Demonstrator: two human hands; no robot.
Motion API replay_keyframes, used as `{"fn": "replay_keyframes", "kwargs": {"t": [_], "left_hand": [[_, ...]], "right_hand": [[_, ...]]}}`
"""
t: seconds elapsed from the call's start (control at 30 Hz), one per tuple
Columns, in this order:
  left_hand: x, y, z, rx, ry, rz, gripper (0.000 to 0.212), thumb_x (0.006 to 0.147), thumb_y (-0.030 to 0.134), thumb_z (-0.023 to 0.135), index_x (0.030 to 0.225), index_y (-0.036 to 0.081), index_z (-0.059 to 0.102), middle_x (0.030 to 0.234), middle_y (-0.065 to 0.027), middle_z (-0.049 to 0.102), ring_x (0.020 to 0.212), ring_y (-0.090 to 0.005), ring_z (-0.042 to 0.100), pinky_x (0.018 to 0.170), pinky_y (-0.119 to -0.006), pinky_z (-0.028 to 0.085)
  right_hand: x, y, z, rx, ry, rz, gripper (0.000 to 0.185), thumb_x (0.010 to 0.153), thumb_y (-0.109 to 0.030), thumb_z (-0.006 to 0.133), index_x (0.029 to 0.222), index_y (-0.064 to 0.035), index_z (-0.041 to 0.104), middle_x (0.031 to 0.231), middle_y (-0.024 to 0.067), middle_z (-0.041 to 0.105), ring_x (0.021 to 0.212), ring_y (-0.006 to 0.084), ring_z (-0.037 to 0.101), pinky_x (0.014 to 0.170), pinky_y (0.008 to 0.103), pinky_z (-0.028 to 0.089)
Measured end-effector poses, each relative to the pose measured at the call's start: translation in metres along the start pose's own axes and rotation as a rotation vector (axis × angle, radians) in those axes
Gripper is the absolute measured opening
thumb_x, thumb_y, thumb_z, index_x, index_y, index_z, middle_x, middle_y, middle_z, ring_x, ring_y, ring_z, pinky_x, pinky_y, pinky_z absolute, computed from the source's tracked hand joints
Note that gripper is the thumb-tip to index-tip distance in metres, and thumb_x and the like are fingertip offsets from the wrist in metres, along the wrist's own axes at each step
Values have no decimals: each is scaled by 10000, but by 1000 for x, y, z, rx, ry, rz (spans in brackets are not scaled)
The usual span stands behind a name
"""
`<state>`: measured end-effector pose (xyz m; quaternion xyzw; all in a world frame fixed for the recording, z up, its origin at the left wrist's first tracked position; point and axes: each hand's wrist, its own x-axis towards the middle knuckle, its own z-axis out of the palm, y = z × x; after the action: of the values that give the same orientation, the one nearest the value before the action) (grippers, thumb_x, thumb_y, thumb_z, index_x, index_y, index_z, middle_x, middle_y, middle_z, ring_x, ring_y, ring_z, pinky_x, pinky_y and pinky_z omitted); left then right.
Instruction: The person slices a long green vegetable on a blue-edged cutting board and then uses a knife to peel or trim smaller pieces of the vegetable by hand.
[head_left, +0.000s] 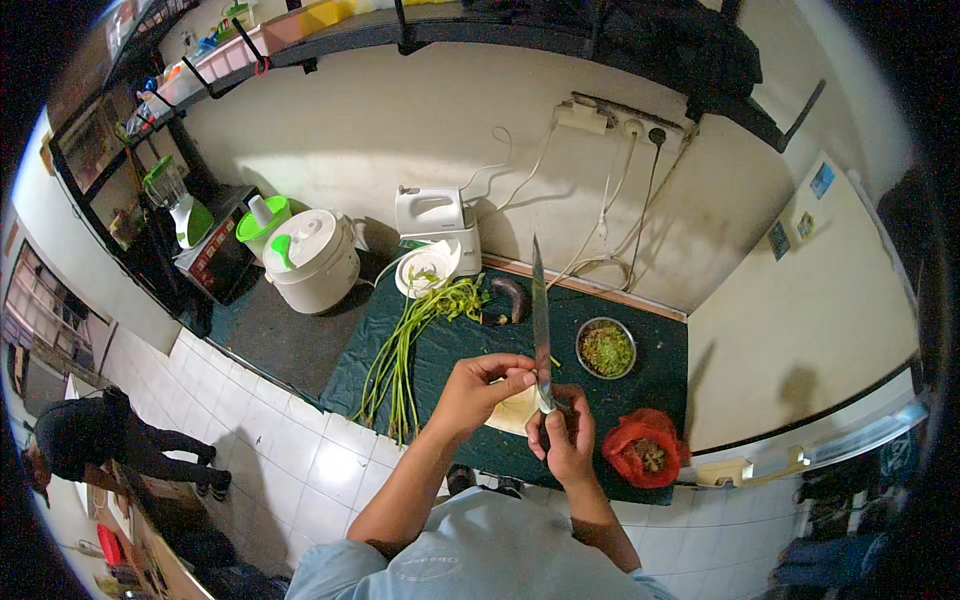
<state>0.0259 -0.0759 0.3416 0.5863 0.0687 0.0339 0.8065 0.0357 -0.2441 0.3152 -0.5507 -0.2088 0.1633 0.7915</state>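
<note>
My right hand (564, 435) grips the handle of a kitchen knife (541, 315), its blade pointing away from me. The fingertips of my left hand (491, 390) are pinched close beside the lower blade; whether they hold a small piece, I cannot tell. Under both hands lies a pale cutting board (514, 415), partly hidden. To the left is a bunch of long green stalks with leaves (405, 352). Beyond the hands rests a dark purple eggplant (512, 298). A metal bowl (607, 347) of chopped green and brownish bits stands to the right, with a red mesh bag (646, 450) nearer me.
A white hand mixer on its stand (437, 217), with a white bowl or plate (426, 268), stands by the wall. Farther left are a white rice cooker (313, 259) and a blender (180, 202). Cords hang from wall sockets (634, 129). Another person (112, 442) bends at a counter, lower left.
</note>
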Motion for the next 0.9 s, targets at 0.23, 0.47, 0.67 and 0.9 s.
{"fn": "replay_keyframes", "kwargs": {"t": [0.23, 0.47, 0.67, 0.9], "left_hand": [[6, -12, -3, -210, -16, -86, 233, 848, 140, 736, 1043, 24, 681, 890, -15, 668, 748, -74, 582, 660, -219, 455], [10, -15, -6, -207, -62, -134, 230, 854, 137, 729, 1041, 14, 673, 894, -25, 673, 757, -90, 622, 660, -219, 494], [11, -11, -7, -166, -87, -195, 221, 854, 138, 728, 1037, 23, 684, 880, -40, 693, 750, -106, 649, 668, -238, 528], [20, -18, -12, -137, -84, -198, 249, 846, 155, 737, 1048, 18, 690, 912, -48, 702, 782, -109, 652, 696, -250, 533]], "right_hand": [[-1, 3, -3, 2, -15, -18, 309, 1005, -272, 472, 1230, -67, 414, 681, 54, 552, 466, 78, 423, 404, 209, 341], [0, 1, 0, -36, -3, -15, 376, 998, -259, 485, 1307, -83, 364, 674, 63, 563, 458, 76, 423, 415, 209, 338], [1, 4, 2, -87, 45, -72, 478, 981, -405, 507, 1285, -52, 396, 634, 51, 538, 449, 85, 423, 405, 213, 341], [6, 5, 2, -82, 43, -64, 439, 995, -372, 487, 1280, -49, 402, 640, 55, 534, 465, 87, 434, 404, 213, 340]]}}
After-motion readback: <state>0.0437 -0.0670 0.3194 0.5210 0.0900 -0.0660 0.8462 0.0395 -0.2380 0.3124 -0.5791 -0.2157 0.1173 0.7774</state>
